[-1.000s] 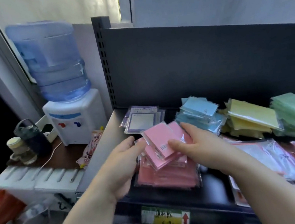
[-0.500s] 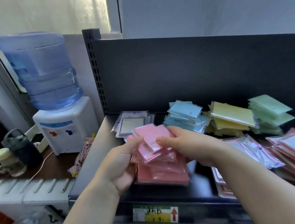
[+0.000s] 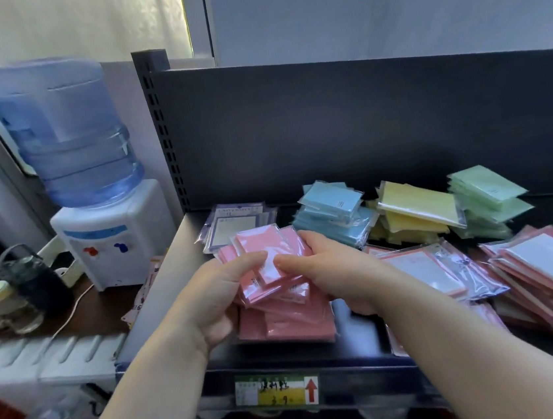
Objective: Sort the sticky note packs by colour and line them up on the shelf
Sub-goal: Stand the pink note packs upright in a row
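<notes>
Both hands hold a fanned bunch of small pink sticky note packs (image 3: 267, 262) just above a pink pile (image 3: 288, 325) at the front left of the dark shelf (image 3: 160, 291). My left hand (image 3: 216, 295) grips the bunch from the left, thumb on top. From the right, my right hand (image 3: 330, 268) pinches the same packs. Behind lie purple-framed packs (image 3: 235, 224), a blue stack (image 3: 334, 213), a yellow stack (image 3: 413, 214) and a green stack (image 3: 484, 199).
Larger red-framed packs (image 3: 548, 275) and clear-wrapped ones (image 3: 430, 267) lie loose at the right front. A water dispenser (image 3: 109, 235) with its blue bottle stands left of the shelf, beside a dark jug (image 3: 32, 282). A price label (image 3: 278, 390) sits on the shelf's front edge.
The pink bunch and both hands have sunk lower toward the pink pile. The view has shifted, bringing more of the red-framed packs at the right into sight.
</notes>
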The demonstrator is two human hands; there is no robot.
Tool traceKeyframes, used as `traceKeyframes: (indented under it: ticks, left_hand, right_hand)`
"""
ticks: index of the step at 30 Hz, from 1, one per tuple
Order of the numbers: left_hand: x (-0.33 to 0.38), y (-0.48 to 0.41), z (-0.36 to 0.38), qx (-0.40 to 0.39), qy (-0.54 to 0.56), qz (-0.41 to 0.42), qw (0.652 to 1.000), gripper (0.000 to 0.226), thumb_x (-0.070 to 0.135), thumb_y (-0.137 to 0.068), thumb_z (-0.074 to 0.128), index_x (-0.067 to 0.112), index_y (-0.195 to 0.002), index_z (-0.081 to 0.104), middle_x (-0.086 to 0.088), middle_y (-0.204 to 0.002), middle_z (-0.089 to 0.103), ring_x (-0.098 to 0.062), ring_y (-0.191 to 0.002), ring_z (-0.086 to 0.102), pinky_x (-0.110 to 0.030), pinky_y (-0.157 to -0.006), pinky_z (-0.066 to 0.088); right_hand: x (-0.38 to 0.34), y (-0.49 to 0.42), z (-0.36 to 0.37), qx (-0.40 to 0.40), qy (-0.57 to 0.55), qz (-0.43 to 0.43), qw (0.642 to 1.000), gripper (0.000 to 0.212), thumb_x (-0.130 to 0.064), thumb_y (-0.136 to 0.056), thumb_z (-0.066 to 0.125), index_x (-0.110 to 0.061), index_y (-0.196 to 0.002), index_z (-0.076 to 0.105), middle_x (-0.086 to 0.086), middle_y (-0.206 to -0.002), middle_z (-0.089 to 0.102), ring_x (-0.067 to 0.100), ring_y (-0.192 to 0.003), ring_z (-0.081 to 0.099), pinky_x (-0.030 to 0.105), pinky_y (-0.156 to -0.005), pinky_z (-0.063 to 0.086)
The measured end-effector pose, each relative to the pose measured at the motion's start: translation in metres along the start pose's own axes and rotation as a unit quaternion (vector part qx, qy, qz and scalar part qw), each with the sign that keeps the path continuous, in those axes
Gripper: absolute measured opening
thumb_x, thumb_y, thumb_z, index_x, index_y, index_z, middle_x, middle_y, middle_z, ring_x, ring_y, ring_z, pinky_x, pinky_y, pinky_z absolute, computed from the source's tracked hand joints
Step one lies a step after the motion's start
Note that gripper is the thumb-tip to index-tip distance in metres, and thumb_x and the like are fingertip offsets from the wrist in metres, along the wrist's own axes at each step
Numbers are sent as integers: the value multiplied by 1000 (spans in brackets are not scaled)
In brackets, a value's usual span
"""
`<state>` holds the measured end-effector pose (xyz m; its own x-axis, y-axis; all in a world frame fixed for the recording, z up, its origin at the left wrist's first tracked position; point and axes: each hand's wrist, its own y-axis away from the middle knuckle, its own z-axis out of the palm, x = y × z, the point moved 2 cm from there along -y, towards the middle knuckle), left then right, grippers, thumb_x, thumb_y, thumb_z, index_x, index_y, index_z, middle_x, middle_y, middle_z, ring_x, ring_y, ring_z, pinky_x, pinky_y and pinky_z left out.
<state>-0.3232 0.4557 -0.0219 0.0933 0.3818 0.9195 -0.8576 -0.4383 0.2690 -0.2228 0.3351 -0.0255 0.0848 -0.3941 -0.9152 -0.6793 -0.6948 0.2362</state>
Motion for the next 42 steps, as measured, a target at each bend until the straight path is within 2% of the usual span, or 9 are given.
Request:
traceKeyframes:
  ticks: [5, 8, 15, 21, 24, 26, 30, 34, 42]
  left_hand:
    - [1, -1, -2, -2, 22, 22, 1000, 24, 7, -85, 58, 6, -107, 67, -21, -96, 72, -29, -73, 70, -44, -72, 58]
    - [12, -1, 0, -8, 38, 71, 997, 24, 1, -86, 54, 12, -95, 72, -20, -92, 72, -30, -74, 69, -40, -66, 59]
    - [27, 10, 49, -68, 57, 123, 988, 34, 9, -73, 59, 0, -105, 67, -22, -94, 71, -29, -76, 70, -36, -66, 60]
    - [1, 20, 140, -114, 48, 81, 989, 37, 13, -71, 62, -1, -104, 68, -22, -92, 71, -30, -74, 71, -38, -61, 59]
    - [-18, 32, 198, -136, 43, 79, 987, 33, 13, -69, 63, -1, -99, 70, -23, -92, 70, -30, -75, 70, -43, -71, 60]
    - [-29, 42, 240, -144, 41, 75, 986, 37, 13, -68, 63, -1, -101, 69, -23, -92, 70, -29, -76, 70, -44, -78, 57]
    - [-59, 61, 324, -179, 32, 42, 982, 46, 14, -66, 63, -2, -110, 66, -23, -93, 70, -30, -73, 70, -46, -70, 59]
    - [-93, 74, 395, -206, 11, 2, 978, 40, 10, -81, 60, -3, -119, 62, -27, -105, 67, -35, -83, 67, -60, -84, 52]
    - [-135, 60, 499, -225, -12, -22, 974, 30, 1, -88, 53, -5, -116, 62, -20, -92, 70, -27, -72, 68, -37, -69, 58]
  right_hand:
    - [-4, -5, 8, 16, -38, -27, 999, 62, -50, -62, 72, -32, -119, 54, -6, -111, 68, 15, -98, 67, 43, -92, 53]
    - [-15, -5, 5, 36, -26, -68, 997, 75, -60, -53, 68, -37, -122, 51, -10, -112, 67, 14, -100, 66, 41, -92, 52]
    - [-32, 29, -42, 79, -2, -141, 987, 62, -61, -61, 66, -39, -117, 52, -12, -108, 68, 12, -98, 67, 42, -90, 53]
    - [-1, 91, -119, 126, 3, -153, 980, 42, -50, -75, 67, -36, -113, 56, -11, -103, 70, 10, -93, 68, 42, -88, 54]
    - [22, 130, -166, 152, 4, -150, 977, 35, -46, -79, 66, -37, -111, 57, -14, -101, 70, 7, -93, 67, 39, -89, 53]
    - [38, 157, -198, 169, 6, -146, 975, 37, -47, -78, 66, -39, -113, 57, -15, -102, 70, 6, -94, 67, 38, -89, 53]
    - [78, 206, -262, 205, -22, -135, 969, 44, -52, -70, 65, -41, -112, 57, -13, -104, 69, 10, -96, 67, 40, -89, 54]
    - [120, 252, -316, 244, -28, -116, 962, 49, -56, -67, 64, -43, -114, 55, -16, -106, 68, 8, -98, 66, 39, -90, 53]
    - [179, 288, -397, 295, -57, -90, 950, 41, -53, -70, 63, -40, -109, 59, -11, -103, 71, 13, -97, 67, 44, -92, 52]
